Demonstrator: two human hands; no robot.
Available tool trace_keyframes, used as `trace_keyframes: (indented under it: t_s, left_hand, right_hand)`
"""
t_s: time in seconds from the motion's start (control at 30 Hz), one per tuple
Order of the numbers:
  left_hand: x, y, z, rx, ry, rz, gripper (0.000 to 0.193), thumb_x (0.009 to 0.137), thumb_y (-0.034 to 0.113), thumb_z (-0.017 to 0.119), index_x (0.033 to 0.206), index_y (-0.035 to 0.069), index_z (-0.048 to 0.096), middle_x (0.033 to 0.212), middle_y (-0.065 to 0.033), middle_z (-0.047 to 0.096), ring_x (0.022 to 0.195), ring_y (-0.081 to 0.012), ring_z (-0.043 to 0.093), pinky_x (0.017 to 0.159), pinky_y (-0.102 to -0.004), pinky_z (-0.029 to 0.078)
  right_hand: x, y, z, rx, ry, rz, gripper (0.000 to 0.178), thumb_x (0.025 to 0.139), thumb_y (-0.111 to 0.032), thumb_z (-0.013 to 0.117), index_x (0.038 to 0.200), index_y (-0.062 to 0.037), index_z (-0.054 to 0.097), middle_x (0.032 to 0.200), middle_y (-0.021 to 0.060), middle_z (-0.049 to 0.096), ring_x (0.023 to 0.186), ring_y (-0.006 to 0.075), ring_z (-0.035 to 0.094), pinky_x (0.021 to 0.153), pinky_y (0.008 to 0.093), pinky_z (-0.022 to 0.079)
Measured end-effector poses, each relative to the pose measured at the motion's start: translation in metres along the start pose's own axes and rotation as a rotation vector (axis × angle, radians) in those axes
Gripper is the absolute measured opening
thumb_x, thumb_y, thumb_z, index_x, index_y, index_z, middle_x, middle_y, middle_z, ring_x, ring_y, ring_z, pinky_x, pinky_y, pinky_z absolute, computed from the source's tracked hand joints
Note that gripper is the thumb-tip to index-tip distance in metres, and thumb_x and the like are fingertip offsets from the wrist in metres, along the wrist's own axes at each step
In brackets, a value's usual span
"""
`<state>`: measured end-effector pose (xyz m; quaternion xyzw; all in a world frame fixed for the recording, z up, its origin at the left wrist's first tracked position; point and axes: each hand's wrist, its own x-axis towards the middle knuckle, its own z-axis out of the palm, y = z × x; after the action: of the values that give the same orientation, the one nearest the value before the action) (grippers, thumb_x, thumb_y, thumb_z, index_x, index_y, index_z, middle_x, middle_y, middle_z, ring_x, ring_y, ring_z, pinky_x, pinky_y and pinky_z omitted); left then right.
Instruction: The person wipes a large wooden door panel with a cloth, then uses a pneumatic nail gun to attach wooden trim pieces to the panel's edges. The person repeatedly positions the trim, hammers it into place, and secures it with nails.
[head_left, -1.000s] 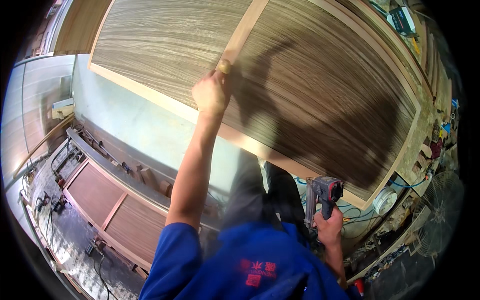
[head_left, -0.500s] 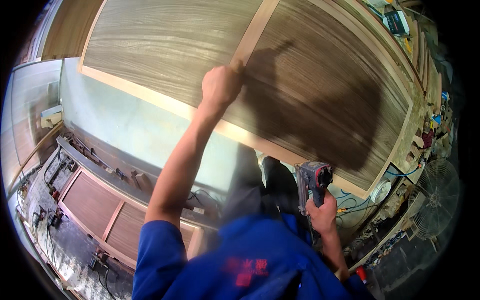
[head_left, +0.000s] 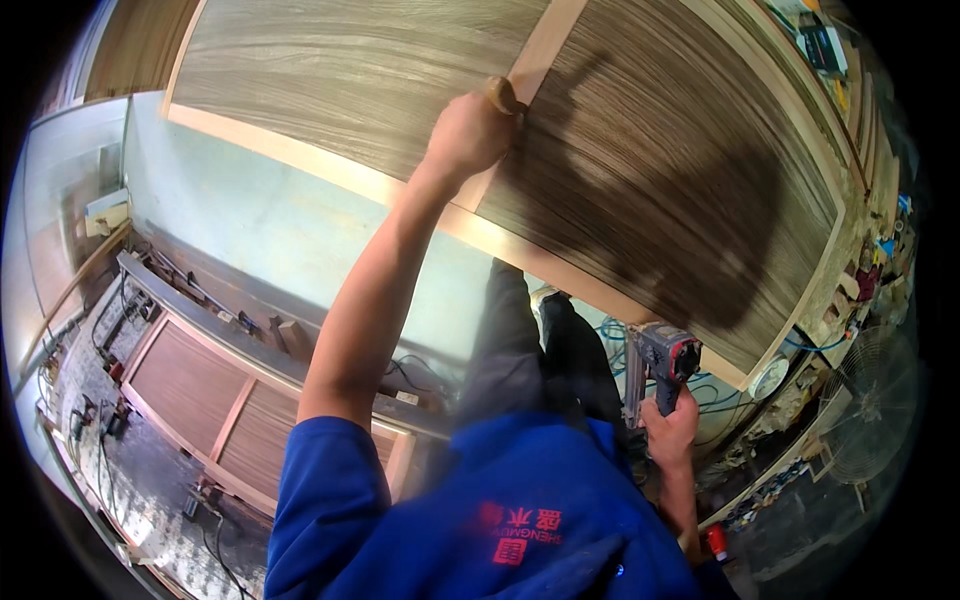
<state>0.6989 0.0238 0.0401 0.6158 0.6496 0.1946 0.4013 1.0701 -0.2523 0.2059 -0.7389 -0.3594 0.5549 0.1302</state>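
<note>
My left hand is closed around a tan, rounded object, of which only the end shows past the thumb side; its full shape is hidden. That hand is over a wood-grain panel, next to the pale crossbar of its frame. Near the panel's front edge, at the lower right, my right hand grips the handle of a black and red nail gun. The pale front rail runs between my two hands. A dark shadow falls across the right half of the panel.
A smaller framed panel lies at the lower left, with power tools and cords around it. To the right stand a round wire-caged fan and a cluttered bench edge. Blue hoses lie below the nail gun.
My left hand has moved farther away and to the right, and more of the tan object shows. The right hand and nail gun have shifted slightly right, along with the whole view.
</note>
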Motion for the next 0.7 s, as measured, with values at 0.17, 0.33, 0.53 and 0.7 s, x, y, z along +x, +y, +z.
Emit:
trace_keyframes:
  t_s: [0.17, 0.33, 0.53, 0.7]
  left_hand:
    - [0.01, -0.032, 0.051, -0.552, -0.147, -0.08, 0.038, 0.108, 0.02, 0.046, 0.123, 0.001, 0.076, 0.111, -0.014, 0.08, 0.101, -0.0271, 0.077, 0.088, -0.0409, 0.062]
    - [0.01, -0.13, 0.005, -0.813, -0.087, -0.313, 0.053, 0.111, 0.024, 0.053, 0.151, -0.011, 0.049, 0.144, -0.0193, 0.066, 0.119, -0.0276, 0.072, 0.086, -0.0329, 0.061]
    - [0.013, -0.116, -0.016, -0.249, 0.218, -0.438, 0.054, 0.098, 0.041, 0.079, 0.131, -0.002, 0.07, 0.115, -0.0138, 0.079, 0.099, -0.0235, 0.078, 0.086, -0.033, 0.063]
    - [0.032, -0.093, -0.024, -0.135, 0.307, -0.406, 0.054, 0.098, 0.04, 0.08, 0.13, -0.002, 0.068, 0.116, -0.0153, 0.077, 0.1, -0.0233, 0.077, 0.084, -0.0313, 0.063]
  right_hand:
    - [-0.023, 0.069, -0.044, -0.016, 0.191, -0.048, 0.024, 0.093, -0.004, 0.068, 0.116, 0.001, 0.069, 0.086, 0.004, 0.067, 0.079, 0.0138, 0.061, 0.072, 0.0348, 0.053]
    - [-0.042, 0.147, -0.088, -0.288, 0.547, -0.091, 0.024, 0.081, -0.012, 0.078, 0.099, -0.0004, 0.067, 0.088, 0.021, 0.064, 0.08, 0.0379, 0.065, 0.072, 0.0459, 0.052]
    - [-0.049, 0.272, -0.178, -0.187, 0.865, 0.099, 0.033, 0.076, -0.01, 0.081, 0.107, -0.0022, 0.072, 0.092, 0.0222, 0.069, 0.077, 0.0397, 0.065, 0.071, 0.0497, 0.054]
    - [-0.027, 0.325, -0.235, -0.206, 0.865, -0.069, 0.034, 0.075, -0.008, 0.081, 0.108, -0.007, 0.074, 0.089, 0.0147, 0.073, 0.074, 0.0382, 0.063, 0.069, 0.0471, 0.052]
